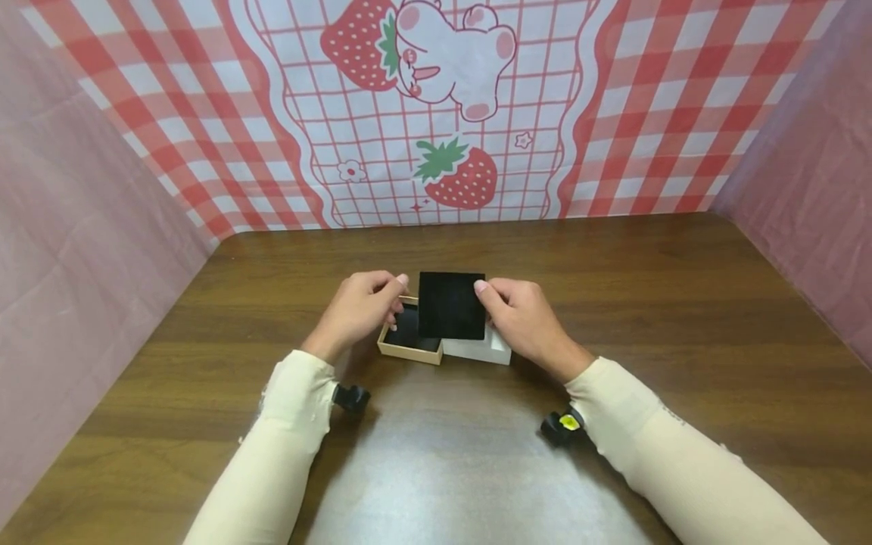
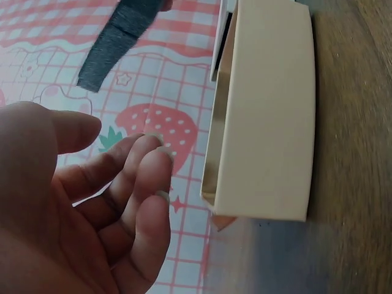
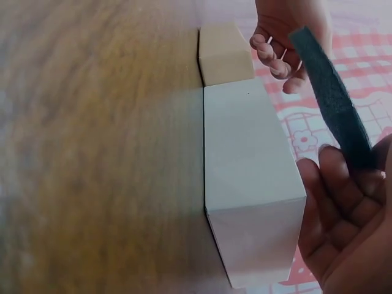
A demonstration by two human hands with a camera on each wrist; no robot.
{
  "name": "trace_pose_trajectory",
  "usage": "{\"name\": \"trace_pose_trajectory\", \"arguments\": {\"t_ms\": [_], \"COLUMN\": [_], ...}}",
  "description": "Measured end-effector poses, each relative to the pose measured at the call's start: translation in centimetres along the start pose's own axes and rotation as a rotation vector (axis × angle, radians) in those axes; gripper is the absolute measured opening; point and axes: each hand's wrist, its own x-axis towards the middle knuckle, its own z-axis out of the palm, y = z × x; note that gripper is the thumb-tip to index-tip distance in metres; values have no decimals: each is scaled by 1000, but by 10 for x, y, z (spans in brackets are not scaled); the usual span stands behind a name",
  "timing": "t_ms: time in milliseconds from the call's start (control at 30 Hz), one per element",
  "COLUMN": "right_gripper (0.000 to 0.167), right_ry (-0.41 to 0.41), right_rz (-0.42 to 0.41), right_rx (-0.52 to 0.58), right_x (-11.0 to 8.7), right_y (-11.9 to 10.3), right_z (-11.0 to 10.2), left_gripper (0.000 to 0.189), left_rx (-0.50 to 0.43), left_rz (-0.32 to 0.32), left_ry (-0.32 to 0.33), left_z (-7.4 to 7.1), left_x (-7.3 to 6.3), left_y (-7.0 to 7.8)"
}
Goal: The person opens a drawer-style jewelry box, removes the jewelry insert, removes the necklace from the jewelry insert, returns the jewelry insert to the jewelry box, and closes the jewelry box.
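Note:
A thin black square pad [image 1: 446,309], soft-looking like foam, is held up by my right hand [image 1: 534,322], which pinches its right edge between thumb and fingers. Edge-on in the right wrist view, the pad [image 3: 334,98] shows as a dark strip above the boxes. My left hand [image 1: 359,310] hovers over the left side of an open tan box [image 1: 409,353], its fingers loosely bent and holding nothing. The tan box has a black interior, partly hidden by the pad. Against its right side stands a white box [image 1: 478,350], mostly behind the pad and right hand.
Both boxes stand on a brown wooden table [image 1: 613,280]. Behind it hangs a red-and-white checked cloth [image 1: 654,113] printed with strawberries. Pinkish curtains [image 1: 88,227] flank both sides. A small dark camera [image 1: 352,398] is strapped to the left wrist, another camera [image 1: 562,426] to the right.

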Motion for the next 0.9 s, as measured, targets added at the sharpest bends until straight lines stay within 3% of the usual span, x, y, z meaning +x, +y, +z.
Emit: {"name": "trace_pose_trajectory", "arguments": {"t_ms": [200, 367, 500, 700, 900], "right_gripper": [47, 47, 48, 52, 53], "right_ry": [24, -10, -44, -85, -127], "right_rz": [59, 82, 90, 119, 144], "right_rx": [-62, -120, -179, -241, -316], "right_x": [4, 8, 11, 12, 13], "right_y": [-4, -8, -12, -18, -23], "right_z": [1, 2, 6, 10, 14], "left_gripper": [39, 28, 28, 31, 29], "left_rx": [63, 274, 387, 435, 412], "left_rz": [-4, -44, -84, -97, -96], "left_ry": [46, 77, 48, 5, -43], "left_z": [-3, -6, -7, -5, -3], "left_x": [2, 3, 3, 4, 4], "left_y": [-5, -10, -12, -13, -16]}}
